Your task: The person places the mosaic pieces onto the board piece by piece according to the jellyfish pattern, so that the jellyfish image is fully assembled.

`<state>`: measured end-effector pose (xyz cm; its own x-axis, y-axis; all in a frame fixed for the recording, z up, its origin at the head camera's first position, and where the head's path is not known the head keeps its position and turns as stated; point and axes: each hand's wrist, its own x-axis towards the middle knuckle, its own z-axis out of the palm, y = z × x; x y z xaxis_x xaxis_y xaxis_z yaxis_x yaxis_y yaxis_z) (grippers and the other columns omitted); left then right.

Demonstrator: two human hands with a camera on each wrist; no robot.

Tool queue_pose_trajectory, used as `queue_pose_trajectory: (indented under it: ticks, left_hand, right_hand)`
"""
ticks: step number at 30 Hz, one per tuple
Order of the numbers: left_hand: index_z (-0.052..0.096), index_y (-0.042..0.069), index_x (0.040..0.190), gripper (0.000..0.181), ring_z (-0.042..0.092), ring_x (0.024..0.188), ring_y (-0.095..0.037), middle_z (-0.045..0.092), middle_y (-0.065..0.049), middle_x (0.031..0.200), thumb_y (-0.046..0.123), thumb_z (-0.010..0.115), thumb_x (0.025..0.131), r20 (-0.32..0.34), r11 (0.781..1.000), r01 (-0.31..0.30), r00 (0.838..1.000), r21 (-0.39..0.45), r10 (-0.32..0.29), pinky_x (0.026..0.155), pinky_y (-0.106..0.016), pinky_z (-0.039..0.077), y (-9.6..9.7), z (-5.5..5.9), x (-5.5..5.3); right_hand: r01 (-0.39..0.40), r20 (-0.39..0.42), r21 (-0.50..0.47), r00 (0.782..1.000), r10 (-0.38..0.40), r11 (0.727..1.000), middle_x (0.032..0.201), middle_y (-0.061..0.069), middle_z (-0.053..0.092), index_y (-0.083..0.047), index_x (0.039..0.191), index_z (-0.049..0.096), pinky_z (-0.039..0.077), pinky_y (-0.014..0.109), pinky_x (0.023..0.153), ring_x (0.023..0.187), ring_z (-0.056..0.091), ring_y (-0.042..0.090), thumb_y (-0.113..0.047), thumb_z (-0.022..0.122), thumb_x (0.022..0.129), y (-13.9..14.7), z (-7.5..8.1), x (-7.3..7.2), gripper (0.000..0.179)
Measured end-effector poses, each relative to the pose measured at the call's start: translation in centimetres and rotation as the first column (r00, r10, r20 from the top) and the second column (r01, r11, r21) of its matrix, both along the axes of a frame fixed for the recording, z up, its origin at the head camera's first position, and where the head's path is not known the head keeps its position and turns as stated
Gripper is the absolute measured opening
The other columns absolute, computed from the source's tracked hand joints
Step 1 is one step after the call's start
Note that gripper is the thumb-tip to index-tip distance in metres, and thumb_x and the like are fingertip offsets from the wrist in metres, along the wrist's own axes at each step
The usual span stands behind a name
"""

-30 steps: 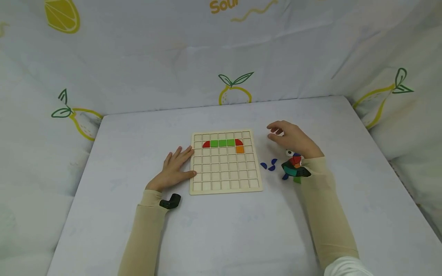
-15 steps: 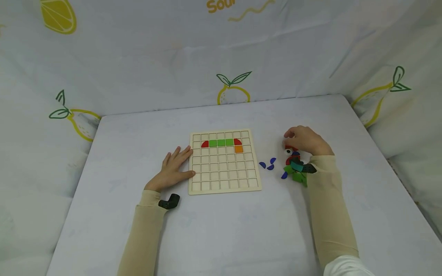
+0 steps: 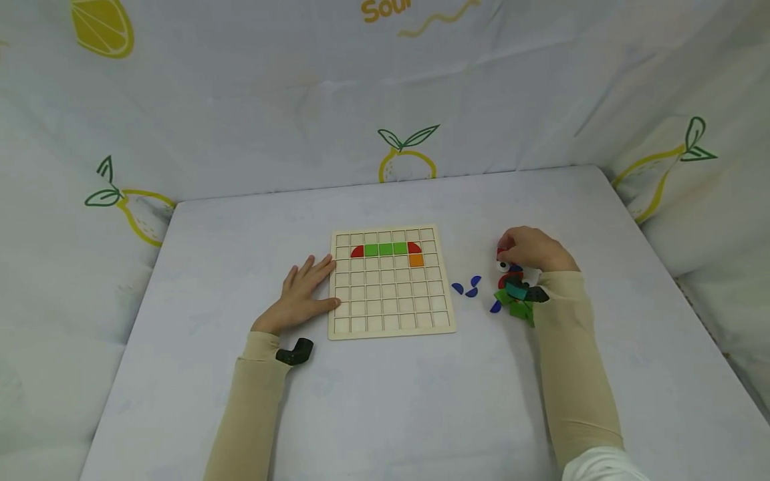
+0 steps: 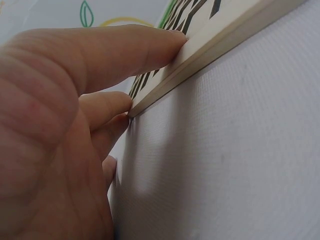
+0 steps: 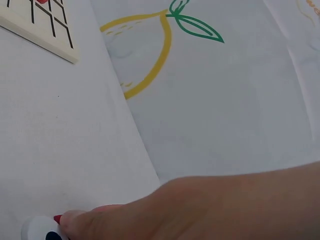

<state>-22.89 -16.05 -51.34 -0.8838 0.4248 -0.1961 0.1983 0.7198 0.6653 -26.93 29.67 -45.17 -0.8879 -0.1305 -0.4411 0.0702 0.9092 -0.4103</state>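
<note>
Left hand: fingers spread, no grasp; fingertips and thumb touch the board's left edge, the thumb tip on top of the rim.
Green pieces: heaped partly under the right wrist; a lone blue piece lies beside them.
Blue half-discs: three, loose between board and heap.
Board: flat on the table, left of the loose pieces.
White piece: dark-spotted, just beside the right fingertips.
Right hand: thumb and fingertips appear to pinch a red piece; its edge shows past the thumb.
Change: a second ago this hand hung nearer the board; now it is down at the heap.
Board row: red corner, three green squares, second red corner, orange square below that; unchanged.
Meaning: likely picking; nothing newly placed.
Backdrop: lemon-print cloth beyond the table.
</note>
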Motion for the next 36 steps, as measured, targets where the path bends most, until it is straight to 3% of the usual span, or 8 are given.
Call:
queue_pose_trajectory:
  ticks: [9, 18, 24, 28, 32, 36]
  left_hand:
    - [0.026, 0.012, 0.162, 0.083, -0.006, 0.161, -0.029, 0.015, -0.002, 0.172, 0.03, 0.069, 0.092, 0.002, 1.0, -0.003, 1.0, 0.002, 0.003, 0.126, -0.053, -0.014, 0.0, 0.0, 0.1]
    - [0.026, 0.011, 0.162, 0.084, -0.006, 0.16, -0.03, 0.015, -0.004, 0.172, 0.031, 0.069, 0.092, 0.005, 1.0, 0.001, 1.0, 0.008, -0.001, 0.126, -0.054, -0.014, 0.0, 0.1, 0.2]
    - [0.025, 0.013, 0.162, 0.083, -0.007, 0.161, -0.027, 0.014, -0.001, 0.172, 0.03, 0.069, 0.093, 0.012, 1.0, -0.003, 1.0, 0.003, 0.003, 0.126, -0.052, -0.015, 0.1, 0.2, 0.1]
    - [0.026, 0.013, 0.162, 0.083, -0.007, 0.161, -0.028, 0.015, -0.002, 0.172, 0.03, 0.069, 0.093, 0.008, 1.0, 0.001, 1.0, 0.004, -0.001, 0.126, -0.053, -0.015, 0.0, 0.2, 0.1]
    - [0.026, 0.013, 0.162, 0.083, -0.007, 0.161, -0.029, 0.015, -0.003, 0.172, 0.029, 0.069, 0.093, 0.004, 1.0, 0.003, 1.0, 0.007, -0.003, 0.126, -0.053, -0.015, 0.0, 0.2, 0.1]
    - [0.026, 0.012, 0.162, 0.083, -0.007, 0.161, -0.029, 0.015, -0.003, 0.172, 0.03, 0.069, 0.092, 0.003, 1.0, 0.005, 1.0, 0.007, -0.005, 0.126, -0.053, -0.015, 0.0, 0.1, 0.1]
  right_hand:
    - [-0.004, -0.052, -0.013, 0.999, 0.004, 1.0, 0.1, 0.014, 0.063, -0.003, 0.112, 0.061, 0.049, 0.034, 0.07, 0.088, 0.056, 0.028, -0.019, 0.064, 0.096, -1.9, -0.7, -0.6, 0.023]
    - [-0.058, -0.144, -0.154, 0.989, 0.036, 0.986, 0.122, 0.018, 0.067, -0.001, 0.128, 0.064, 0.051, 0.049, 0.1, 0.108, 0.057, 0.031, -0.011, 0.055, 0.101, -5.2, -0.7, -0.8, 0.03]
    - [-0.122, -0.226, -0.262, 0.972, 0.062, 0.957, 0.114, 0.01, 0.071, -0.008, 0.122, 0.07, 0.051, 0.039, 0.091, 0.103, 0.059, 0.026, -0.015, 0.062, 0.1, -6.9, -0.5, -0.4, 0.024]
    - [-0.201, -0.281, -0.304, 0.953, 0.114, 0.931, 0.112, 0.008, 0.071, -0.006, 0.118, 0.072, 0.05, 0.039, 0.092, 0.103, 0.059, 0.024, -0.011, 0.063, 0.1, -7.7, -0.5, -0.1, 0.021]
    - [-0.226, -0.248, -0.337, 0.958, 0.146, 0.914, 0.116, 0.01, 0.071, -0.004, 0.12, 0.071, 0.052, 0.044, 0.097, 0.107, 0.06, 0.026, -0.007, 0.06, 0.1, -8.8, -0.7, 0.2, 0.023]
    - [-0.206, -0.169, -0.336, 0.973, 0.156, 0.919, 0.113, 0.007, 0.072, -0.01, 0.113, 0.072, 0.052, 0.041, 0.094, 0.106, 0.059, 0.026, -0.011, 0.063, 0.099, -9.9, -1.0, 0.4, 0.017]
